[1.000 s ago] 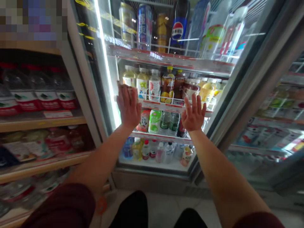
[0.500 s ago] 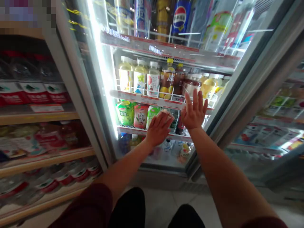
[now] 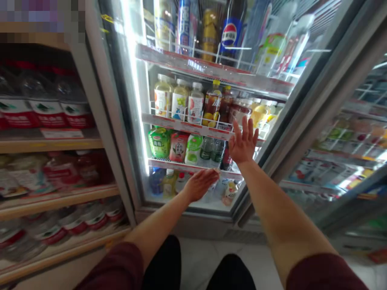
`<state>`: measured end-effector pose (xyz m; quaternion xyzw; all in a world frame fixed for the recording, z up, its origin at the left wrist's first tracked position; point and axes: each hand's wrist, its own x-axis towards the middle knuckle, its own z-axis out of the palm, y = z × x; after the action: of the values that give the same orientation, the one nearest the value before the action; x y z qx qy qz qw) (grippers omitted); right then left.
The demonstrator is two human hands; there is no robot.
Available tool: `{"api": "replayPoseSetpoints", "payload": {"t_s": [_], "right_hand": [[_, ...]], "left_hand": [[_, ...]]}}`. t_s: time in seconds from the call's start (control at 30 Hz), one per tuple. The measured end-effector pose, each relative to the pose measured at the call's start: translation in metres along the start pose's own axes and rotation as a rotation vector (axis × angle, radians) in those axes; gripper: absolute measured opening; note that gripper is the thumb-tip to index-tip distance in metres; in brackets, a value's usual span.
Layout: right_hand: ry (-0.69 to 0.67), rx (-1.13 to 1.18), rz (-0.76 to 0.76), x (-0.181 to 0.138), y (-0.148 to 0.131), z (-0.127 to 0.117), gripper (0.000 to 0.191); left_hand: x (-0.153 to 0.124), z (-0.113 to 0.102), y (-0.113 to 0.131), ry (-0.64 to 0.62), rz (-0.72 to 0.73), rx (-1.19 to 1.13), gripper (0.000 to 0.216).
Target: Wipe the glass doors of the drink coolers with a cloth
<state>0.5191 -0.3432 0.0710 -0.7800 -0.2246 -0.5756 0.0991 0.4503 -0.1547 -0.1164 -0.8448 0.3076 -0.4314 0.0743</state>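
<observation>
My left hand (image 3: 201,185) is held flat with its fingers stretched out, before the lower part of a lit drinks fridge (image 3: 184,219). Higher and to the right, my right hand (image 3: 243,141) is raised with spread fingers, overlapping the shelf edge. Neither holds anything; whether they touch the glass I cannot tell. Around them stand a green pouch (image 3: 159,143), a red pouch (image 3: 178,147), a green-and-white bottle (image 3: 194,149) and clear bottles (image 3: 207,150). One shelf up are white-capped bottles (image 3: 179,100) and a yellow-capped tea bottle (image 3: 213,102).
A Pepsi bottle (image 3: 231,34) stands on the top shelf among other tall bottles. On the left, wooden shelves (image 3: 57,145) carry red-labelled water bottles (image 3: 48,112). Another fridge (image 3: 332,169) is at the right. Metal door frames (image 3: 263,185) edge the lit fridge.
My left hand has dropped lower and turned more edge-on, uncovering the clear bottles. My right hand stays spread, nearly in place. The view has shifted slightly.
</observation>
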Motion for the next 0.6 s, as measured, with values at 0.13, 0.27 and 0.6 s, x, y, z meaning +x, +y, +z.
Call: {"api": "replayPoseSetpoints", "payload": {"t_s": [0.13,0.27,0.6], "right_hand": [[-0.062,0.1,0.025,-0.016,-0.013,-0.021,0.06],[-0.036,0.319,-0.081,-0.054,-0.047,-0.033,0.059],[-0.157,0.392,0.022,-0.081,-0.099,-0.007,0.055]], "left_hand": [[0.029,-0.036,-0.034,0.184,-0.169,-0.051,0.07],[0.061,-0.06,-0.059,0.291,-0.246,-0.087,0.073],[0.048,-0.112,-0.081,0.242,-0.05,-0.036,0.066]]}}
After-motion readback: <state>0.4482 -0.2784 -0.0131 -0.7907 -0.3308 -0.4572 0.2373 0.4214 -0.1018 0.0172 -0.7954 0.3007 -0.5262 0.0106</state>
